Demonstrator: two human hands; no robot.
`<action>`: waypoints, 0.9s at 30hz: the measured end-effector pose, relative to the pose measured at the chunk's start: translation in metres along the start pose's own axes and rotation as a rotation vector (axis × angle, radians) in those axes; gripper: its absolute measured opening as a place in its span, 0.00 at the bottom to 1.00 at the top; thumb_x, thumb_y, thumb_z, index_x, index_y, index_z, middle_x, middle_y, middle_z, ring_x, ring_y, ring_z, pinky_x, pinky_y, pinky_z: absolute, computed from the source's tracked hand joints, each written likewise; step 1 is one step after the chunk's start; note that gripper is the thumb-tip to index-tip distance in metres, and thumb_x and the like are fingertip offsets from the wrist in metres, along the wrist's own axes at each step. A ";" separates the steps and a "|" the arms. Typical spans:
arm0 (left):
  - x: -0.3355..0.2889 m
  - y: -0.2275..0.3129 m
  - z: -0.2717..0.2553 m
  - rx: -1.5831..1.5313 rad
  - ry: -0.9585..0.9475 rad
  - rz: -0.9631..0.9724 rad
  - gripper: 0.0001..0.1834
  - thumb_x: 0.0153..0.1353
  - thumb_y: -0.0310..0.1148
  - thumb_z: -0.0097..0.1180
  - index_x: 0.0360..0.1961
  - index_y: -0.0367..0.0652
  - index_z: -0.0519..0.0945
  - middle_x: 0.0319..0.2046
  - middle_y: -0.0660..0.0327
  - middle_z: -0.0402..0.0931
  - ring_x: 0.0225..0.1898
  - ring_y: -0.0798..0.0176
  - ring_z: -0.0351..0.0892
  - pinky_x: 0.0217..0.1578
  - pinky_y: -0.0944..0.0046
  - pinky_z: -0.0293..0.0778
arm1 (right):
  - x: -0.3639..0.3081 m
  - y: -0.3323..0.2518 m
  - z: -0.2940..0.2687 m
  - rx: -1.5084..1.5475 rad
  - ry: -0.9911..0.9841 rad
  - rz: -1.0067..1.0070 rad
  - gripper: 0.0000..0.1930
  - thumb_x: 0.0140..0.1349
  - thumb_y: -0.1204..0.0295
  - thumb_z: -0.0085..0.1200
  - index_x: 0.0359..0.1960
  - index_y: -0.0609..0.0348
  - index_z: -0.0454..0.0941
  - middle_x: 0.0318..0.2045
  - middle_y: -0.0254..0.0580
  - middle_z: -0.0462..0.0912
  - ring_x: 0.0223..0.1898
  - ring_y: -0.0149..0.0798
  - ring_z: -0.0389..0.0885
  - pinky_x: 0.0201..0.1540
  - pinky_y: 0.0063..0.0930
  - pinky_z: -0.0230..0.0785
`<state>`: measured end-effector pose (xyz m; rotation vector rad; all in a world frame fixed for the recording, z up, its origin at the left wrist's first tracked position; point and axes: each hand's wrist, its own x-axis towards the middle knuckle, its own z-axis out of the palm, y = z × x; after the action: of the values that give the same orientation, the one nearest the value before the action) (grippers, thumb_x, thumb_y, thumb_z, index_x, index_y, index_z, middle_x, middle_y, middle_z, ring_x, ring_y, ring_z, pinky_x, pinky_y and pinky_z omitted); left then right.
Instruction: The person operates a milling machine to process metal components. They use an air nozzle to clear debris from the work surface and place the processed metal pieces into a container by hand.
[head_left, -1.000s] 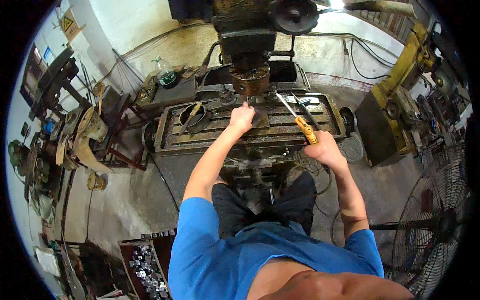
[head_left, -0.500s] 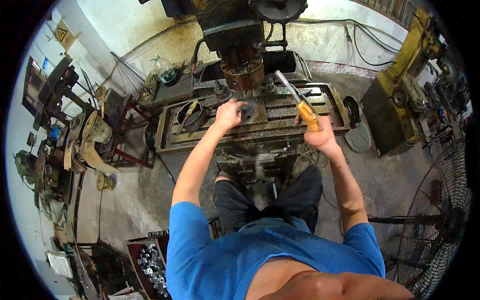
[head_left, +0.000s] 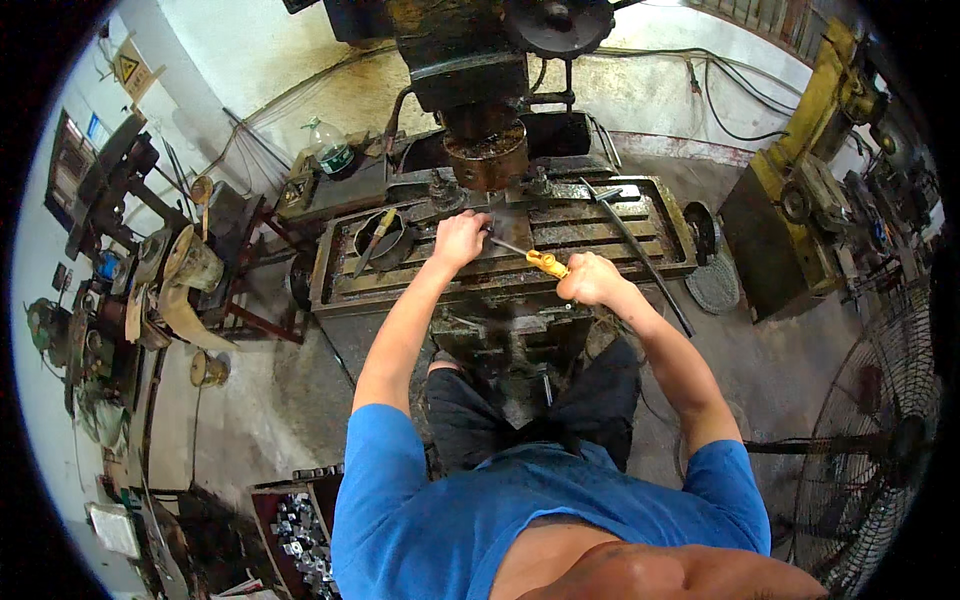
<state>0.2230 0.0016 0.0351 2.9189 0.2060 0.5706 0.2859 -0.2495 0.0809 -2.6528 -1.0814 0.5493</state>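
My right hand is closed round a yellow air blow gun, whose thin metal nozzle points left over the slotted machine table. Close to the nozzle's tip is my left hand, its fingers closed at a small dark spot under the spindle head. What these fingers grip is mostly hidden and too small to name. On the table's left part stands a round dark bowl with a yellow-handled brush across it.
A long-handled hammer lies across the table's right side, its handle jutting past the front edge. A clear bottle stands behind left. A large fan is at my right, a box of metal parts at my lower left.
My right hand has brought the blow gun down and left, from nozzle raised to nozzle beside my left hand. My left hand has hardly moved. The hammer's handle now shows fully.
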 end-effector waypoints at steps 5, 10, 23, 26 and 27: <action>0.006 -0.002 0.001 -0.038 -0.032 -0.077 0.14 0.46 0.36 0.57 0.37 0.48 0.78 0.32 0.56 0.77 0.35 0.52 0.76 0.36 0.55 0.71 | -0.012 0.002 -0.003 0.016 0.068 -0.011 0.19 0.38 0.64 0.47 0.30 0.65 0.77 0.31 0.60 0.78 0.38 0.55 0.77 0.43 0.39 0.69; 0.007 0.000 0.005 -0.056 0.010 -0.058 0.15 0.46 0.37 0.57 0.38 0.48 0.77 0.28 0.56 0.77 0.33 0.52 0.76 0.35 0.54 0.71 | -0.013 0.009 0.002 0.031 0.203 -0.018 0.17 0.36 0.64 0.47 0.24 0.65 0.77 0.27 0.60 0.78 0.34 0.56 0.78 0.40 0.40 0.70; 0.030 0.005 0.021 -0.095 0.019 -0.105 0.12 0.48 0.35 0.55 0.35 0.45 0.77 0.30 0.53 0.77 0.35 0.49 0.76 0.36 0.54 0.71 | 0.001 0.071 0.058 0.539 0.283 -0.133 0.13 0.35 0.71 0.51 0.25 0.65 0.77 0.13 0.51 0.72 0.16 0.38 0.72 0.25 0.30 0.66; 0.033 0.006 0.026 -0.081 0.009 -0.100 0.12 0.49 0.35 0.55 0.36 0.45 0.77 0.33 0.53 0.77 0.35 0.48 0.75 0.36 0.53 0.71 | 0.004 0.074 0.089 0.578 0.395 -0.012 0.14 0.35 0.70 0.53 0.26 0.66 0.78 0.13 0.52 0.73 0.18 0.40 0.75 0.27 0.31 0.66; 0.033 0.008 0.024 -0.078 0.021 -0.113 0.13 0.49 0.36 0.55 0.36 0.44 0.77 0.32 0.52 0.77 0.34 0.48 0.75 0.35 0.52 0.71 | 0.003 0.078 0.096 0.577 0.369 0.036 0.14 0.36 0.69 0.54 0.26 0.66 0.78 0.16 0.56 0.74 0.21 0.46 0.78 0.29 0.34 0.68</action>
<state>0.2639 -0.0042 0.0264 2.8054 0.3406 0.5776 0.2962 -0.2956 -0.0334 -2.1503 -0.6451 0.2969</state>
